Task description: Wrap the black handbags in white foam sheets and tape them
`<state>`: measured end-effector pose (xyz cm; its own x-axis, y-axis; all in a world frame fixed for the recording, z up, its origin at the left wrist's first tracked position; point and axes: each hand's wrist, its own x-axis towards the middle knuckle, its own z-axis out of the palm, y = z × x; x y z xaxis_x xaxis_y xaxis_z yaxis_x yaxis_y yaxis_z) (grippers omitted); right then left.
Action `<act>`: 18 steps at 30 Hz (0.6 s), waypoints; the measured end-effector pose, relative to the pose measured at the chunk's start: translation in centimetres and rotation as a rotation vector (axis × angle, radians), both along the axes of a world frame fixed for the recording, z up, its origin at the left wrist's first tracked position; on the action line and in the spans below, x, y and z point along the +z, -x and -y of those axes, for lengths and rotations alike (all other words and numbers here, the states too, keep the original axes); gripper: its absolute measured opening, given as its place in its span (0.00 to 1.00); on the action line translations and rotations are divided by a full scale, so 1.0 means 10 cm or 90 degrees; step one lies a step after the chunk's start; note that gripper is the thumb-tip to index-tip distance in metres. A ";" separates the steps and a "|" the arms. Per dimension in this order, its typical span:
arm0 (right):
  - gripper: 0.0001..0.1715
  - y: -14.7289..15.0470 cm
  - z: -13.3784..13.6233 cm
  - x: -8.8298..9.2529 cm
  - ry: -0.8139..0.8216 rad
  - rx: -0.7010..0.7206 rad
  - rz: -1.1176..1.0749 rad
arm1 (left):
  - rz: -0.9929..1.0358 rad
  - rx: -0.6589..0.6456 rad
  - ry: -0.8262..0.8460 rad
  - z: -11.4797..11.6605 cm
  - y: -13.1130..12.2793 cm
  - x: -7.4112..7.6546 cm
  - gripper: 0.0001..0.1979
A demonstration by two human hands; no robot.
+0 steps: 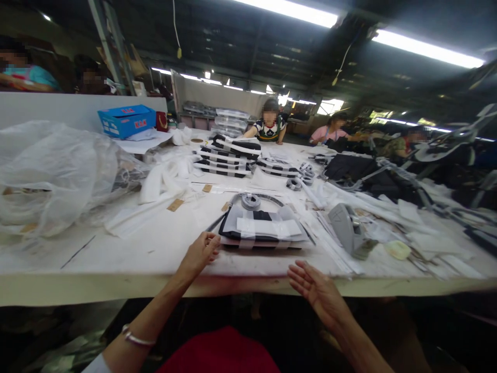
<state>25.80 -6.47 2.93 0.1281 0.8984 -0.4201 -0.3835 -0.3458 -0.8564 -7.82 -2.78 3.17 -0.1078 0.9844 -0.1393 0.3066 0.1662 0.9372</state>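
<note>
A small stack of folded black-and-white striped pieces point(261, 228) lies on the white table point(155, 248) right in front of me. My left hand point(202, 251) rests on the table at the stack's near left corner, fingers curled loosely and touching its edge. My right hand point(315, 287) hovers open at the table's front edge, fingers stretched out, holding nothing, a little right of the stack. A roll of grey tape point(250, 201) sits just behind the stack.
A grey iron point(349, 230) lies right of the stack among white strips. Taller striped piles point(229, 155) stand farther back. A large clear plastic bag point(54, 176) fills the left, with a blue box point(126, 120) behind. Other people work at the far side.
</note>
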 end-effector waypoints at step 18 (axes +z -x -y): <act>0.45 0.80 -0.51 0.16 0.169 -0.027 -0.226 | 0.230 -0.005 0.135 -0.44 -0.02 -0.04 0.41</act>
<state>17.81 -1.36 4.54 -0.0304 0.7500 -0.6607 -0.6562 -0.5136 -0.5528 -7.64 1.60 2.80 -0.0072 0.9304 -0.3665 -0.0340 0.3660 0.9300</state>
